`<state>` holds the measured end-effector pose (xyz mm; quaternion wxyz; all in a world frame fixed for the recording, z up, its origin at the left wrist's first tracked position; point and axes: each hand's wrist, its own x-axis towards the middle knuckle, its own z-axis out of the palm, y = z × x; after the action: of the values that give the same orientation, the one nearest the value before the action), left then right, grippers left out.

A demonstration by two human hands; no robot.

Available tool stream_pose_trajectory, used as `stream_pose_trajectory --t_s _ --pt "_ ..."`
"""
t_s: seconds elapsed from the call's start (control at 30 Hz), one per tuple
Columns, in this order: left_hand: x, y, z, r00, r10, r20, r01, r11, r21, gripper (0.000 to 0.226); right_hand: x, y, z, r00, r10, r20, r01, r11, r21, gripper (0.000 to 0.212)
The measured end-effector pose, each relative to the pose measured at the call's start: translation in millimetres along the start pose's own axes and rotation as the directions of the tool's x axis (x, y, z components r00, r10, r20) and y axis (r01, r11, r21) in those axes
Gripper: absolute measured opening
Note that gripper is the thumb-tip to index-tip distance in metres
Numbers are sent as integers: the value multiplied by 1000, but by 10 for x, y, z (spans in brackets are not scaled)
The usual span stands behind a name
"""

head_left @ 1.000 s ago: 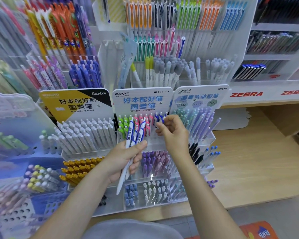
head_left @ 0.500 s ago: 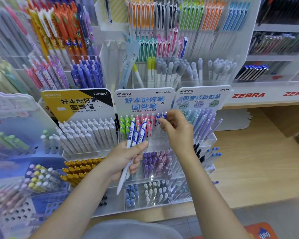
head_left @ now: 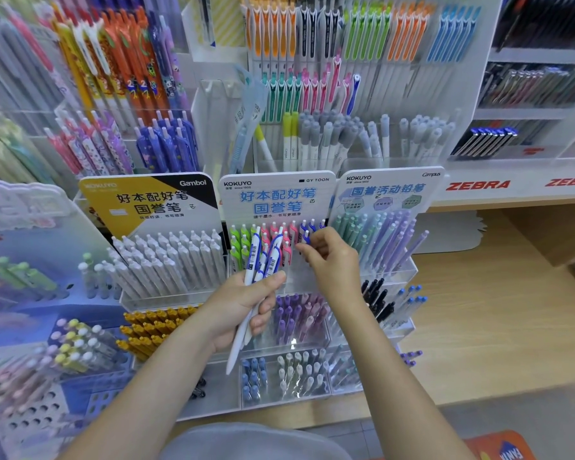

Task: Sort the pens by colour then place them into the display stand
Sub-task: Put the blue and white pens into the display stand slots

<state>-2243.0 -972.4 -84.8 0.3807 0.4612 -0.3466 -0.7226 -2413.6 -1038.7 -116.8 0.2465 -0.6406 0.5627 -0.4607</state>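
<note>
Blue-and-white pens (head_left: 261, 260), a small bunch, stand fanned in the left hand (head_left: 236, 307), thumb and fingers wrapped round the barrels, right in front of the stand (head_left: 273, 200). The right hand (head_left: 332, 257) reaches to the stand's top row, fingertips pinching a blue pen (head_left: 307, 235) among the blue ones at that row's right end. Pink pens (head_left: 281, 237) sit left of it, green pens (head_left: 239, 242) further left.

Held pens (head_left: 259, 260) — white, blue-clipped
</note>
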Motion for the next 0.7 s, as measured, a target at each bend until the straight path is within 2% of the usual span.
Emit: stream_pose_trajectory --t_s 0.17,0.23,0.3,0.37,0.43,0.6,0.7 --pt "4 -10 8 1000 13 14 -14 1000 18 32 -14 -55 -41 1000 -4 12 5 998 -65 21" --pt "11 -24 0 999 26 31 -28 998 49 36 -72 -146 -128 998 -26 -55 21 996 -89 14" --pt "20 -31 -15 998 28 57 -33 996 86 39 -183 -293 -254 996 78 -46 -75 995 64 13" --pt "29 -30 3 996 32 84 -43 990 135 33 -290 -448 -347 958 229 171 -264 938 223 19" --pt "38 -29 67 995 40 96 -57 981 183 32 -385 -520 -359 907 286 309 -367 897 247 22" --pt "39 -41 156 998 14 60 -25 982 186 35 -433 -469 -375 890 359 282 -439 841 317 26" --pt "31 -53 161 997 12 74 -26 983 184 32 -423 -426 -423 870 414 270 -494 714 497 24"
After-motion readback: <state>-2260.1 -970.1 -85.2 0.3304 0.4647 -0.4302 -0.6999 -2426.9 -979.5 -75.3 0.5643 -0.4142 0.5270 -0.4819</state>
